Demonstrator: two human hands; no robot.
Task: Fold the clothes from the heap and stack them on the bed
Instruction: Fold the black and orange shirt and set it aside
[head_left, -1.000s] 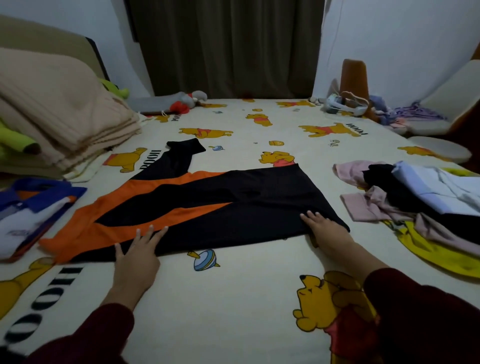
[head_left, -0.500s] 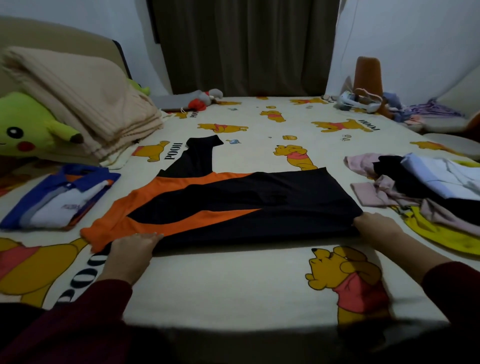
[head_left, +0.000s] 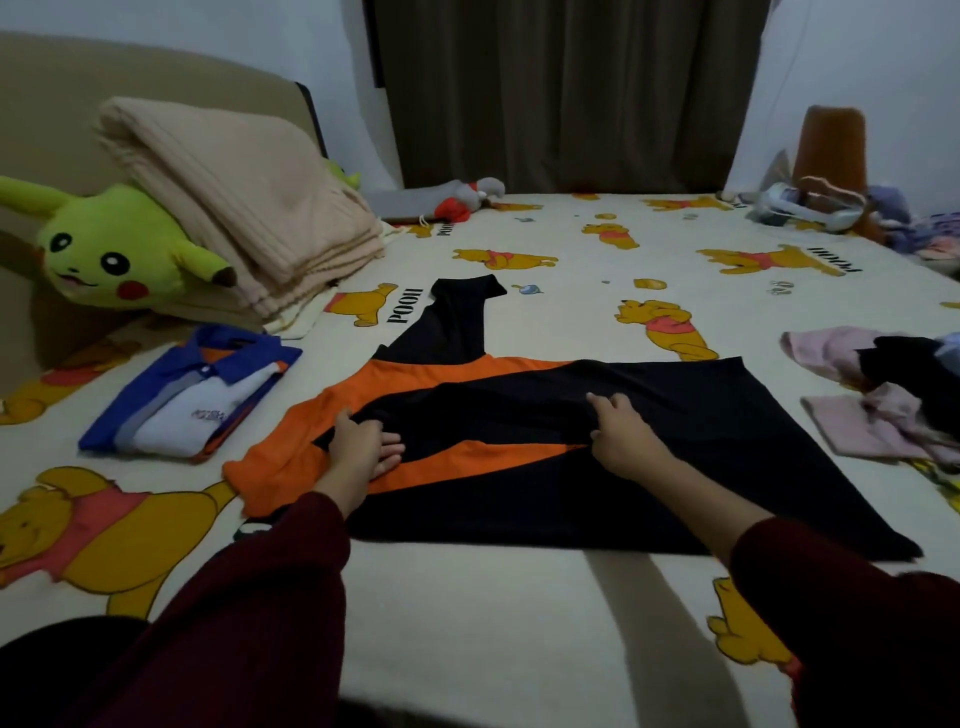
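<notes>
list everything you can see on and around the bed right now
black and orange long-sleeved shirt: 1, spread flat mid-bed, one sleeve pointing away
folded blue, white and orange polo shirt: 1, left of the spread shirt
heap of unfolded clothes: 1, pink, black, pale blue, right edge
cream bedsheet with yellow bear print: 1, covers the bed
folded beige ribbed blanket: 1, far left
green-yellow plush toy: 1, beside the blanket
grey and red soft toy: 1, far end by the curtain
dark brown curtain: 1, back wall
orange-brown cone-shaped object: 1, far right corner
left hand: 1, dark red sleeve, pinching the shirt
right hand: 1, dark red sleeve, pinching the shirt
</notes>
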